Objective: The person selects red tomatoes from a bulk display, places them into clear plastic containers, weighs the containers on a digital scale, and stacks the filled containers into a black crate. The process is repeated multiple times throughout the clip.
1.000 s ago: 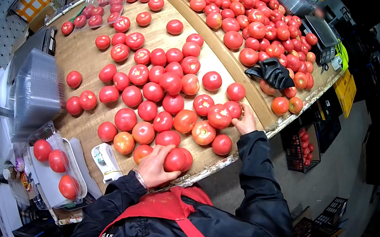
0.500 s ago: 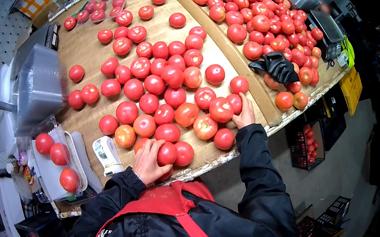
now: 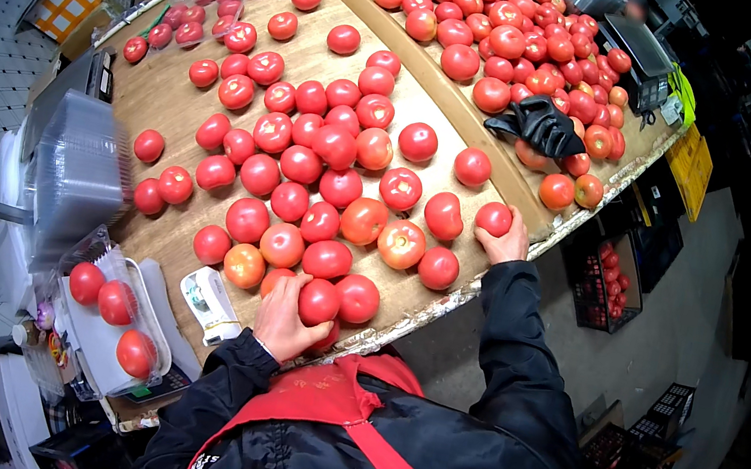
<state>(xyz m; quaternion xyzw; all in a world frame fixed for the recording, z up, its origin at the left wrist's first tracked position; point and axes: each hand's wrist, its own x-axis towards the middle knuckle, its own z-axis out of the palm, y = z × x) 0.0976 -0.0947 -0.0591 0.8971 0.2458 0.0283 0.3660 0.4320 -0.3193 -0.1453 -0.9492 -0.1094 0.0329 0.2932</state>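
My right hand (image 3: pixel 505 240) has just drawn one tomato (image 3: pixel 494 218) away from its neighbour (image 3: pixel 444 217); it now stands apart from the cluster, near the divider (image 3: pixel 508 166) at the counter's (image 3: pixel 158 101) near right corner, pinched between thumb and fingers. My left hand (image 3: pixel 284 319) stays curled round another tomato (image 3: pixel 318 302) at the near edge. Beneath that, one more tomato (image 3: pixel 327 337) is mostly hidden, so I can't tell whether I'm gripping it too. My right fingertips are partly hidden, and the far pile (image 3: pixel 505 41) is cut off above.
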